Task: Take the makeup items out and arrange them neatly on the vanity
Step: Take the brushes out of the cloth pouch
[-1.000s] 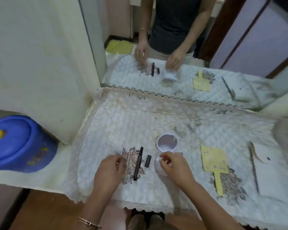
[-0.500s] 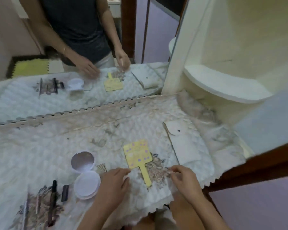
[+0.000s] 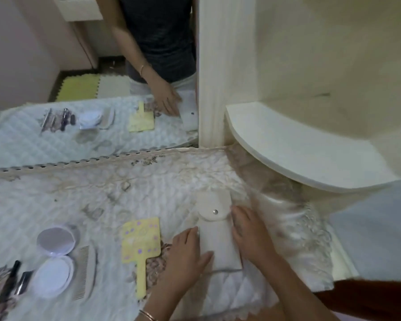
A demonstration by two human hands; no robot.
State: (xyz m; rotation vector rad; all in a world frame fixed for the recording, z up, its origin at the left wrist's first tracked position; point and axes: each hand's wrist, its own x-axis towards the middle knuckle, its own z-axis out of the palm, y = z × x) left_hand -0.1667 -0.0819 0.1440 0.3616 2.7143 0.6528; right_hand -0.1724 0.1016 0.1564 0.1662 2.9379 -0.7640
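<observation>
Quilted white cloth with a lace edge [image 3: 125,304] is seen to cover the table, with a mirror [image 3: 56,54] standing along its far side. Nearest the camera, at the left edge, several dark slender cosmetic sticks [image 3: 8,283] are laid side by side, partly cut off by the frame. Just right of them an open round compact [image 3: 52,258] is laid flat, its mirrored lid farther back, and a pale comb [image 3: 85,272] is set touching its right side. A yellow paddle-shaped hand mirror [image 3: 140,244] is placed near the middle, handle toward the camera. To its right a white snap-flap pouch [image 3: 217,230] lies flat on the cloth, its flap closed. The left hand [image 3: 185,253] is pressed against the pouch's left edge, fingers extended and thumb laid over its lower part; its grip is loose and flat, not clenched. The right hand [image 3: 250,232] is rested along the pouch's right edge, fingers straight, grip likewise open. A bangle [image 3: 148,315] is worn on the left wrist. Beyond the pouch, a curved cream shelf [image 3: 299,147] is fixed in the corner at the right. Reflected in the mirror are the same items and the person's dark top.
</observation>
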